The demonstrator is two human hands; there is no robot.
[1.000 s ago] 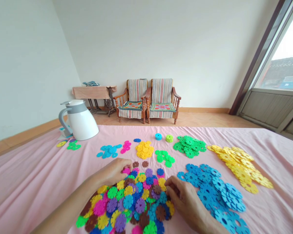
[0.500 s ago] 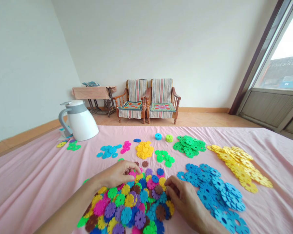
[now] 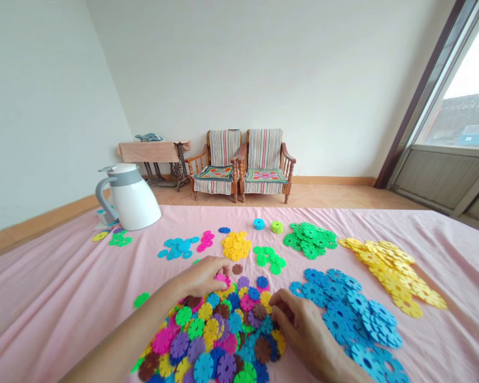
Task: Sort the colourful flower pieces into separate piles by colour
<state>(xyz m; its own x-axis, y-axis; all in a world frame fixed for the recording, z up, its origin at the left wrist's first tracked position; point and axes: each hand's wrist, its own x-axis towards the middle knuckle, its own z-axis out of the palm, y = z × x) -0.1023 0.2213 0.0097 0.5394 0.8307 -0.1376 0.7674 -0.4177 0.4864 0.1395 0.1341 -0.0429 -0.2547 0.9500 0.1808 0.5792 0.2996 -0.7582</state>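
A mixed heap of slotted plastic discs [image 3: 195,328] in many colours lies in front of me. At its far edge my left hand [image 3: 207,275] has its fingers and thumb closed on a pink slotted disc [image 3: 222,280]. My right hand [image 3: 299,322] rests at the heap's right edge with curled fingers, close to a yellow disc [image 3: 265,299]; its fingertips hide whatever is between them. Just beyond the left hand lies a single brown disc [image 3: 237,269].
Sorted piles lie beyond: light blue [image 3: 178,248], pink [image 3: 206,241], small yellow [image 3: 236,245], small green [image 3: 269,258]. Larger green [image 3: 310,239], blue [image 3: 343,308] and yellow discs [image 3: 395,271] spread right. A white jug [image 3: 136,199] stands back left on the pink cloth [image 3: 56,298].
My left hand has shifted slightly away from me and up, with the pink disc now showing between its fingers. The right hand stays almost still.
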